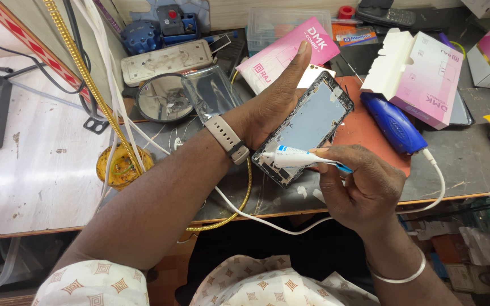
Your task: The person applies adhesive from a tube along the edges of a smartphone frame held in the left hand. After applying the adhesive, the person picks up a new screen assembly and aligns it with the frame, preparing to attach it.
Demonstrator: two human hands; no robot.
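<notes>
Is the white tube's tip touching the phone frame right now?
Touching, as far as the head view shows: the white tube in the right hand lies across the phone frame, no gap visible.

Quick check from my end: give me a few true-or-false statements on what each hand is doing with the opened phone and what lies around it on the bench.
1. The left hand holds the black opened phone frame tilted above the bench. True.
2. The right hand is empty. False: its grip is on a small white tube with a blue tip, laid across the frame's lower end.
3. A beige strap watch sits on the left wrist. True.
4. The blue oval tool with a white cable is in the left hand. False: it lies on the bench, right of the frame.
5. A round mirror lies left of the left hand. True.
</notes>
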